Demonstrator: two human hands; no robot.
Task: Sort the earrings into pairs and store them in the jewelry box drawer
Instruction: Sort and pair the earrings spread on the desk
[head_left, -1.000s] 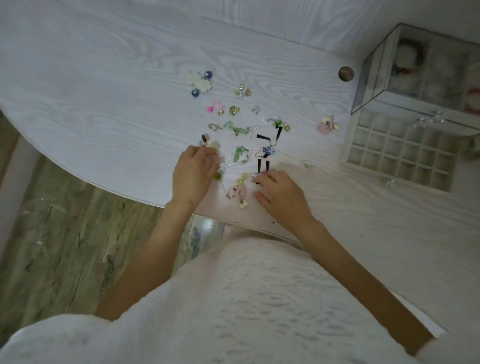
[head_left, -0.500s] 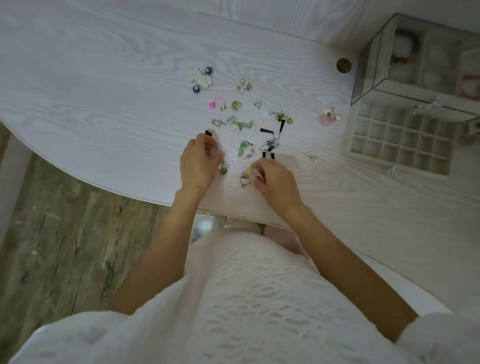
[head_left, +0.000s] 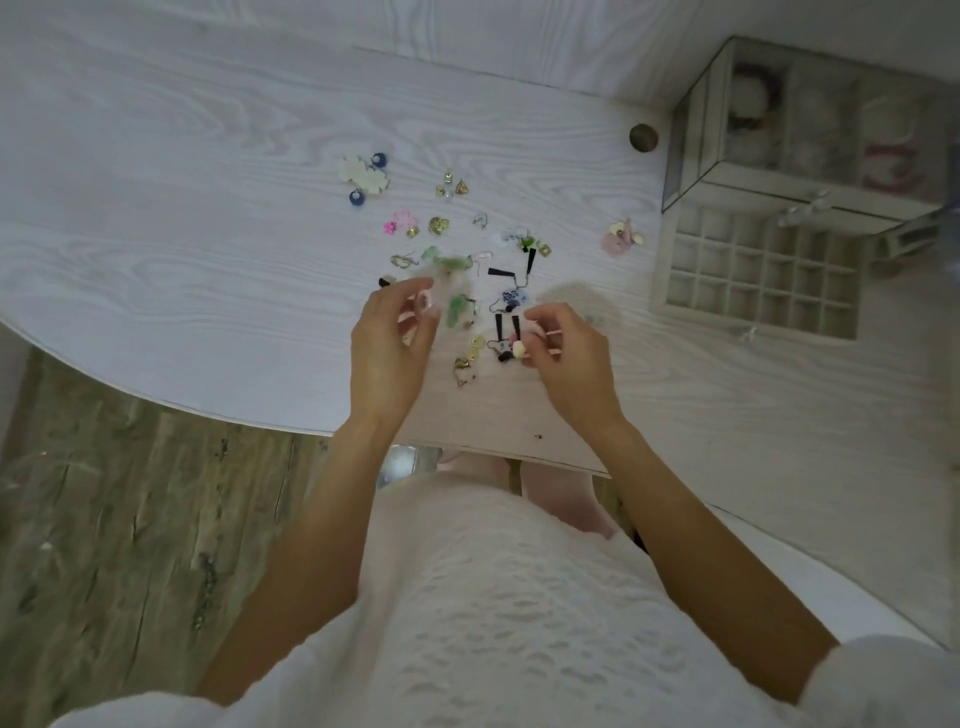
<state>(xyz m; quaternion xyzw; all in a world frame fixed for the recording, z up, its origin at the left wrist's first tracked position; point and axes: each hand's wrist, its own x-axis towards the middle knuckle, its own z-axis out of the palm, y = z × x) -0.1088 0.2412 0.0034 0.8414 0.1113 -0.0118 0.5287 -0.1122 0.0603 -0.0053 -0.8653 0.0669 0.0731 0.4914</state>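
Note:
Several loose earrings lie scattered on the white table in front of me. My left hand is lifted just above the pile and pinches a small, blurred pink earring at its fingertips. To the right, my right hand pinches another pink and cream earring low over the table. The jewelry box stands at the far right with its gridded drawer pulled open; the compartments I can see look bare.
A pink and gold earring pair lies apart, left of the drawer. A cream flower pair with blue beads sits at the far left of the pile. A round brown cap is beside the box. The table's curved edge runs close below my hands.
Both hands have lifted from the table, each with a pink earring pinched. The pink earring that lay near my right hand is no longer on the table. The view has tilted slightly.

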